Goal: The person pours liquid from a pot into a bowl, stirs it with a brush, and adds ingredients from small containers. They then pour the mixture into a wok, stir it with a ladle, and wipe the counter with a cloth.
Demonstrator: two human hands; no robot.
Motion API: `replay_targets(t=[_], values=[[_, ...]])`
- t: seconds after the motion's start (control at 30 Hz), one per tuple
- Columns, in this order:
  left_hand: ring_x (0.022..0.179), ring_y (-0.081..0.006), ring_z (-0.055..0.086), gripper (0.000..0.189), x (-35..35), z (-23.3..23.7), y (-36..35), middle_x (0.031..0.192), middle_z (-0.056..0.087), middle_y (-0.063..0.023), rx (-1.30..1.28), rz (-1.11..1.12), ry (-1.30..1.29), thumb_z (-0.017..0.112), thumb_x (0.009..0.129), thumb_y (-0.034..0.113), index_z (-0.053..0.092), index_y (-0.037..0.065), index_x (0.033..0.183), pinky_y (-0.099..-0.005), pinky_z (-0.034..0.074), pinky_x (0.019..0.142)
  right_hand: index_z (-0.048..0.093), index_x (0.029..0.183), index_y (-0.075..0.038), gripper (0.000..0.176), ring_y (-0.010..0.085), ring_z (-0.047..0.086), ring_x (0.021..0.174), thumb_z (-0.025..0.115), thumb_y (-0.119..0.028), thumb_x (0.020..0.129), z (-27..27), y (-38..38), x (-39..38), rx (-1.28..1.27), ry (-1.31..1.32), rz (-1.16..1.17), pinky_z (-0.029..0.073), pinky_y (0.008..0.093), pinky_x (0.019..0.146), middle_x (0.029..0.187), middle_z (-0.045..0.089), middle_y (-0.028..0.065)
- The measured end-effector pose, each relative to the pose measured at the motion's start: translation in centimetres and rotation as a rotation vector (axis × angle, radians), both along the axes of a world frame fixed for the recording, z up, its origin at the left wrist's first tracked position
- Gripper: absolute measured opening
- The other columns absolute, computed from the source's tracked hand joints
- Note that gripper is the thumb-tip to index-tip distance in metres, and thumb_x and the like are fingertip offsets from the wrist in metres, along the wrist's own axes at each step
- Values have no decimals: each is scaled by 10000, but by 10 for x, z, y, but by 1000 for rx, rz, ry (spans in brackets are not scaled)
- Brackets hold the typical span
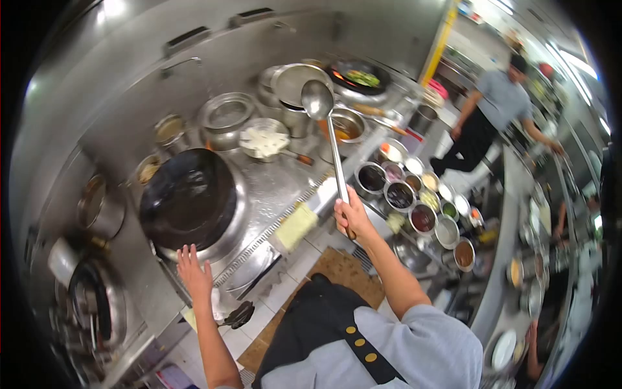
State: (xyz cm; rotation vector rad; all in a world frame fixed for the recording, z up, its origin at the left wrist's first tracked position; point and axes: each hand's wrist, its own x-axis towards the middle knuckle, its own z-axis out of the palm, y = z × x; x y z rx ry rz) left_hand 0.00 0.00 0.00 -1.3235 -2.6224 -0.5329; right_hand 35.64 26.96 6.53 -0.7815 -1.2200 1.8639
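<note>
My right hand [352,212] is closed round the handle of a long metal ladle [319,100], whose bowl is raised over the stove counter. Fingers spread and holding nothing, my left hand [194,269] is at the near edge of a large dark wok [188,200]. The wok sits on a round metal burner ring and looks empty but for a shine at its bottom. Between wok and ladle lies a strainer with white pieces [264,138]. Behind the ladle bowl is a wide round pan [295,84].
Another wok [359,78] at the back holds green food near flames. Several seasoning bowls [423,218] stand right of my right hand. A pot of brown liquid [346,125] is beyond the ladle. A co-worker [499,97] stands at the upper right. A yellow cloth [296,227] lies on the counter edge.
</note>
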Motion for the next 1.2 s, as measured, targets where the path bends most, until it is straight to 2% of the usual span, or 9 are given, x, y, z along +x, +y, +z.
replay_targets(t=[0.2, 0.23, 0.4, 0.63, 0.77, 0.87, 0.97, 1.13, 1.2], values=[[1372, -363, 279, 643, 4, -3, -4, 1422, 378, -170, 27, -78, 13, 637, 824, 152, 383, 107, 1413, -534, 239, 1090, 390, 1131, -132, 217, 55, 393, 457, 468, -85, 935, 8, -50, 81, -144, -13, -314, 359, 240, 363, 715, 431, -3], [1372, -363, 279, 643, 4, -1, -4, 1422, 378, -170, 28, -81, 13, 637, 824, 152, 383, 107, 1413, -534, 239, 1090, 350, 1251, -124, 364, 78, 403, 456, 472, -67, 913, 3, -49, 90, -176, -60, -337, 355, 258, 355, 711, 420, 13], [1354, -368, 302, 675, 4, 4, -2, 1387, 404, -169, 22, -85, 5, 656, 795, 135, 389, 124, 1414, -523, 245, 1083, 382, 1119, -75, 242, 70, 419, 468, 510, -98, 915, -27, -38, 129, -211, -356, -344, 363, 258, 366, 703, 438, 3], [1354, -369, 303, 686, 4, 5, -6, 1397, 399, -161, -8, -117, 15, 657, 786, 130, 388, 139, 1417, -522, 247, 1081, 381, 1099, -77, 232, 71, 419, 448, 516, -89, 911, -51, -38, 134, -238, -465, -345, 350, 246, 354, 684, 453, 4], [1367, -365, 288, 685, 8, 7, -7, 1424, 380, -161, -52, -83, -1, 648, 792, 131, 378, 136, 1422, -519, 243, 1087, 378, 1052, -89, 186, 65, 412, 448, 511, -94, 922, -55, -32, 132, -280, -444, -349, 342, 243, 352, 690, 454, 4], [1371, -362, 283, 686, 7, 5, -9, 1433, 372, -160, -34, -93, 7, 646, 791, 133, 377, 135, 1422, -521, 241, 1089, 373, 974, -114, 95, 65, 395, 457, 466, -118, 959, -52, -33, 128, -414, -7, -392, 322, 255, 349, 702, 448, 11], [1371, -363, 282, 695, 7, 4, -11, 1434, 370, -163, -20, -104, 20, 655, 782, 137, 381, 138, 1421, -519, 240, 1089, 384, 993, -130, 94, 60, 391, 452, 472, -126, 962, -27, -55, 124, -380, 165, -375, 319, 250, 347, 705, 447, 7], [1362, -380, 292, 707, -5, -1, -15, 1433, 366, -182, 67, -181, 18, 685, 761, 145, 399, 138, 1408, -521, 255, 1080, 417, 1032, -148, 101, 51, 366, 392, 476, -121, 955, 32, -88, 109, -314, 128, -145, 317, 240, 285, 696, 424, -7], [1348, -385, 311, 688, -5, 3, -18, 1426, 374, -187, 107, -156, 12, 693, 758, 146, 420, 131, 1389, -532, 269, 1070, 392, 1339, -128, 373, 31, 351, 394, 450, -152, 971, 54, -105, 83, -323, 174, -14, 315, 223, 274, 711, 405, -6]])
